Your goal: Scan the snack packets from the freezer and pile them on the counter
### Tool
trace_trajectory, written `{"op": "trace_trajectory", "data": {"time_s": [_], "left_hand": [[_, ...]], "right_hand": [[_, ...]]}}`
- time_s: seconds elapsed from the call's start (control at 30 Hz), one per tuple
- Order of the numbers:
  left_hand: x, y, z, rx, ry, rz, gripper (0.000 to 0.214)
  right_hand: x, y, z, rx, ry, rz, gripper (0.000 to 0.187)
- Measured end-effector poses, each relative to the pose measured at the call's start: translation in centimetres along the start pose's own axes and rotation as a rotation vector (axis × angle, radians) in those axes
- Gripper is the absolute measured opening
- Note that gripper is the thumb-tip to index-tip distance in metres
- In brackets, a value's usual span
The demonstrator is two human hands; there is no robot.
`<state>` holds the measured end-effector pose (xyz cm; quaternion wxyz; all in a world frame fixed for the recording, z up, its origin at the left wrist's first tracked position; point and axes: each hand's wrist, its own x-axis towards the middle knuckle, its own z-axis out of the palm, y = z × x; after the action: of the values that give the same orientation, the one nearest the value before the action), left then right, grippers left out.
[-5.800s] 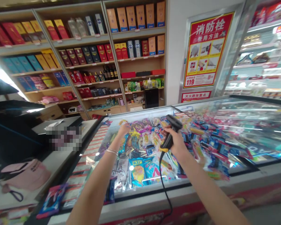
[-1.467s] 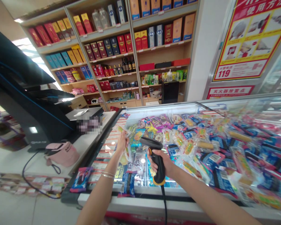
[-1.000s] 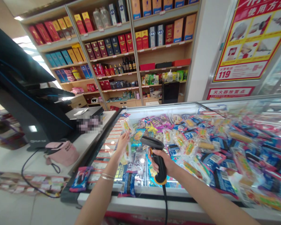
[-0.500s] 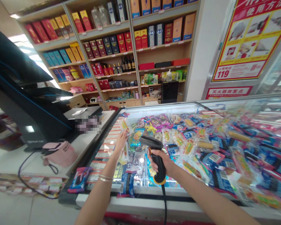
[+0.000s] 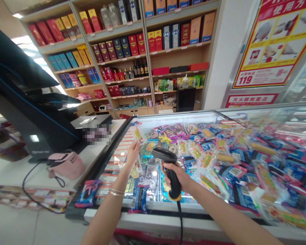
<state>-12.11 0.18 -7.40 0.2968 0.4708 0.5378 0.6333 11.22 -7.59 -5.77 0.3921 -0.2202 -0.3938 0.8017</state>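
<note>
My right hand (image 5: 177,177) is wrapped round the handle of a black and yellow barcode scanner (image 5: 165,156), its head pointing left and its cable running down. My left hand (image 5: 134,151) is closed on a clear-wrapped snack packet (image 5: 138,133) with a yellow and green label, which sticks out beyond the fingers. More clear plastic shows below that hand; what it belongs to is hard to tell. Beneath both hands is a glass-topped case (image 5: 109,170) with colourful packets. Near its front edge lie a blue packet (image 5: 140,200) and a blue and pink packet (image 5: 88,193).
Many wrapped snacks (image 5: 229,170) cover the right side of the case. On the counter at left stand a black checkout terminal (image 5: 51,126) and a pink cup-shaped bag (image 5: 67,165). Shelves (image 5: 122,61) of boxes and bottles line the back wall.
My left hand has turned slightly, its fingers curling tighter, with the packet just above them. The scanner stays in my right hand, almost unmoved. The view shifts slightly.
</note>
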Motion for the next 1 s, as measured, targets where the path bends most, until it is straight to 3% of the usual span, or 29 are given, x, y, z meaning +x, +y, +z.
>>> {"op": "trace_trajectory", "data": {"time_s": [0.23, 0.47, 0.8, 1.0], "left_hand": [[0.07, 0.21, -0.42, 0.051, 0.023, 0.004, 0.041], [-0.18, 0.24, -0.37, 0.263, -0.001, 0.077, 0.046], [-0.26, -0.22, -0.68, 0.435, -0.113, 0.138, 0.040], [-0.36, 0.12, -0.74, 0.428, -0.207, 0.153, 0.043]], "right_hand": [[-0.31, -0.37, 0.42, -0.022, 0.006, -0.056, 0.024], [-0.37, -0.23, 0.44, -0.102, 0.056, -0.072, 0.029], [-0.48, -0.07, 0.16, -0.146, 0.048, -0.081, 0.029], [-0.41, 0.08, 0.06, -0.115, 0.062, -0.072, 0.030]]}}
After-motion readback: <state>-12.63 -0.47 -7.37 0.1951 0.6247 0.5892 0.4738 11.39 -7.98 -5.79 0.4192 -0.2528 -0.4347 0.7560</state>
